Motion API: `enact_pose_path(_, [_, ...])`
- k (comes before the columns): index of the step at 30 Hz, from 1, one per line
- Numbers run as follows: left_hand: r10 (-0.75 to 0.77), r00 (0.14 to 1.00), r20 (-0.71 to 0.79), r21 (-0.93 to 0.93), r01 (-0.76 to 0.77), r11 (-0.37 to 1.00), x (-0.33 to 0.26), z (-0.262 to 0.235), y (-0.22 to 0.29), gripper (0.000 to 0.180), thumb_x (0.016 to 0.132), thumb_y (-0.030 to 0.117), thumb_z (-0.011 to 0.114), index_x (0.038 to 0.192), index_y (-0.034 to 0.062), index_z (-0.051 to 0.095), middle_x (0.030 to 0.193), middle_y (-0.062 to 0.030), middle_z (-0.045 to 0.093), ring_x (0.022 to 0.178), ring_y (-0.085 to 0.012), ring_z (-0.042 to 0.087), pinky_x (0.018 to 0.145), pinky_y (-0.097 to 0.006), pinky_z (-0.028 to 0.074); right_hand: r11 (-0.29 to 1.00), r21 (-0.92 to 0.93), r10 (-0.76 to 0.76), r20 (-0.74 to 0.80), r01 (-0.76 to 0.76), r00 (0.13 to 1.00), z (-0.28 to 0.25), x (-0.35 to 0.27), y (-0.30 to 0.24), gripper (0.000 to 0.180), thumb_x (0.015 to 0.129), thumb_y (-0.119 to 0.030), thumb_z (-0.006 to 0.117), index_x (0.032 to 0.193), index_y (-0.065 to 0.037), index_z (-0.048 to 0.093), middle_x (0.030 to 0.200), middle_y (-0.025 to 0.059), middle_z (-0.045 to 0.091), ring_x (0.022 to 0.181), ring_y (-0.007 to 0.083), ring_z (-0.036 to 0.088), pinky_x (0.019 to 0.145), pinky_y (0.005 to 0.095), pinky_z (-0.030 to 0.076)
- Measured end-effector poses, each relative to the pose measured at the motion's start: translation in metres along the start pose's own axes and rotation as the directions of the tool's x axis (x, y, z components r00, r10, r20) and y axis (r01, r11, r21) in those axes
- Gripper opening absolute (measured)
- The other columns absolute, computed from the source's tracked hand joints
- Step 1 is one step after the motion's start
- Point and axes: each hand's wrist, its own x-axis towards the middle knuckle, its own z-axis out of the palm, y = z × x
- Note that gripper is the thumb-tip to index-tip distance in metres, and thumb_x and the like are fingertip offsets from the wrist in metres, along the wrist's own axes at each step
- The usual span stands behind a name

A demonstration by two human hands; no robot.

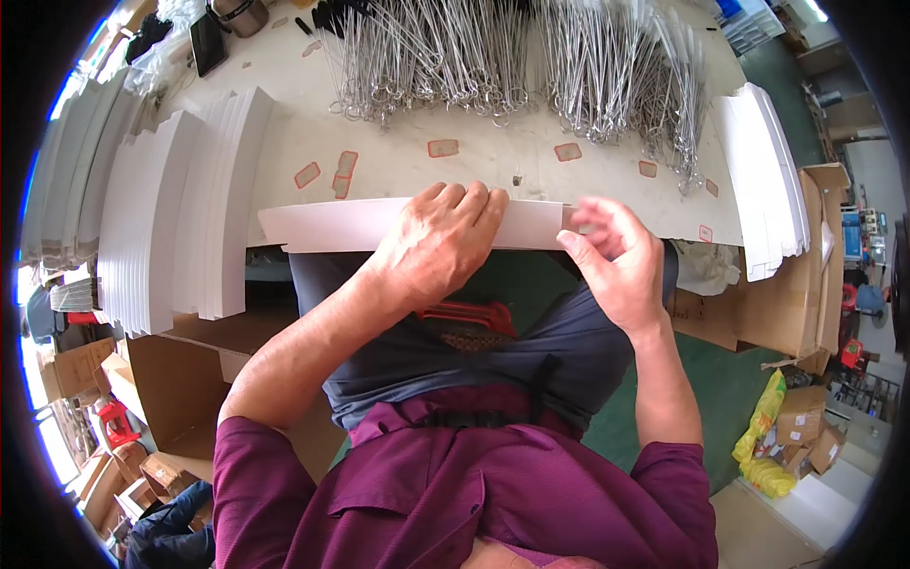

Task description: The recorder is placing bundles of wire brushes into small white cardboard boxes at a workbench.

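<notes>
1. Fingers bent and drawn close together, the left hand [444, 237] clamps a long white carton [341, 226] at its middle; the left thumb is hidden from view.

2. At the carton's right end, the right hand [621, 261] stands with thumb and fingers apart, the fingertips blurred. Whether they touch the card cannot be told.

3. The carton lies lengthwise along the near edge of a pale workbench [398, 173], above the seated worker's lap. Judged by its shape, it is partway worked: the body is drawn into a narrow strip, but the right end does not show as closed. Whether anything is inside cannot be seen.

4. Beyond the hands, crowded bundles of slim metal rods with looped ends [427, 71] fill the bench's far side. They lie outside any carton, so that share of the work appears undone.

5. Tall stacks of white cartons [142, 223] line the left side, while a smaller white stack [758, 180] stands at the right. Which pieces are finished and which are waiting cannot be told; the numbers suggest one carton among many.

6. Farther out, an open cardboard box [175, 394] sits below the bench at left, and a yellow plastic bag [763, 446] lies at lower right.
</notes>
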Motion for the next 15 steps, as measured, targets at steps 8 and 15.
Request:
enact_pose_path(8, [-0.006, 0.998, 0.061, -0.095, 0.012, 0.995, 0.014, 0.007, 0.006, 0.058, 0.074, 0.018, 0.078, 0.125, -0.0021, 0.058, 0.106, -0.0136, 0.065, 0.096, -0.0332, 0.066, 0.085, -0.044, 0.054, 0.229, -0.796, -0.591, 0.344, 0.561, 0.73, 0.024, 0.019, 0.008, 0.069, 0.082, -0.019, 0.081, 0.139, 0.006, 0.053, 0.13, 0.0202, 0.06, 0.122, 0.0352, 0.058, 0.11, 0.0478, 0.043])
enact_pose_path(15, [-0.04, 0.997, 0.067, -0.121, 0.048, 0.992, 0.01, 0.013, 0.0, 0.057, 0.073, 0.018, 0.078, 0.122, -0.0025, 0.06, 0.108, -0.0158, 0.068, 0.098, -0.0339, 0.067, 0.087, -0.044, 0.055, 0.105, -0.819, -0.625, 0.388, 0.565, 0.678, 0.03, 0.026, 0.015, 0.067, 0.087, -0.021, 0.076, 0.141, 0.009, 0.05, 0.127, 0.0215, 0.06, 0.117, 0.0347, 0.06, 0.106, 0.0461, 0.046])
